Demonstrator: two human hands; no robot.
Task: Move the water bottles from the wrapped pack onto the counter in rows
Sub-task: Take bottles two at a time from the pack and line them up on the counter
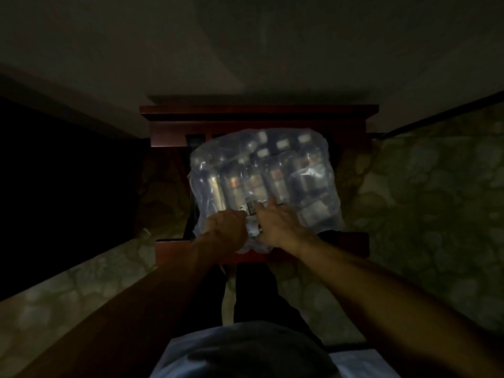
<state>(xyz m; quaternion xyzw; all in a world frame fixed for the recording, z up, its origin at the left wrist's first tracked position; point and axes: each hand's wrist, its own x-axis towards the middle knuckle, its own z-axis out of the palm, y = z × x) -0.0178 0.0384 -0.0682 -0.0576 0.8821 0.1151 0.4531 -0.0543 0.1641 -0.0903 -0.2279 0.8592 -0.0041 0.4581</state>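
Note:
A pack of water bottles (266, 175) wrapped in clear plastic film lies on a dark reddish wooden stand (259, 115) in the middle of the view. Several white caps show through the film at the far end. My left hand (226, 227) is closed on the film at the pack's near edge. My right hand (275, 225) lies on the same near edge right beside it, fingers pressed into the wrap. The scene is very dim, and the grip details are hard to make out.
Patterned carpet (422, 200) spreads on both sides of the stand. A pale wall (245, 50) rises behind it. A dark mass (62, 186) fills the left side. My legs and shirt are at the bottom of the view.

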